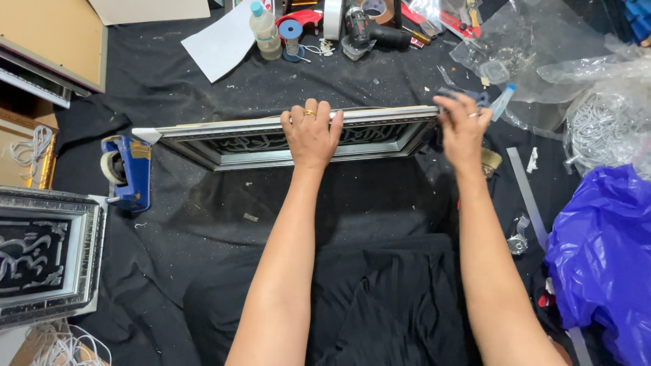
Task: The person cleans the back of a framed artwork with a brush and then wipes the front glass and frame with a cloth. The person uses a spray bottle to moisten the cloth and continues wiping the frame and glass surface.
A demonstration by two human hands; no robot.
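Nearest: black cloth (pixel 380 305) over the lap, both forearms reaching forward over it. Midway: silver picture frame (pixel 271 139) stood on its long edge on the dark work cloth, face tilted toward the wearer. Left hand (pixel 312 132) draped over the top rail, fingers curled over the far side, clamping it steady. Right hand (pixel 464 129) at the frame's right corner, fingertips pressed together on a small dark piece there; what it is, cannot tell. Judged step: working the corner or back edge while the frame is braced; next move calls for a firm brace and fine fingertip pressure. Left: blue tape dispenser (pixel 127 173), second frame (pixel 47 254). Far: cordless drill (pixel 369 30), plastic bottle (pixel 266 30).
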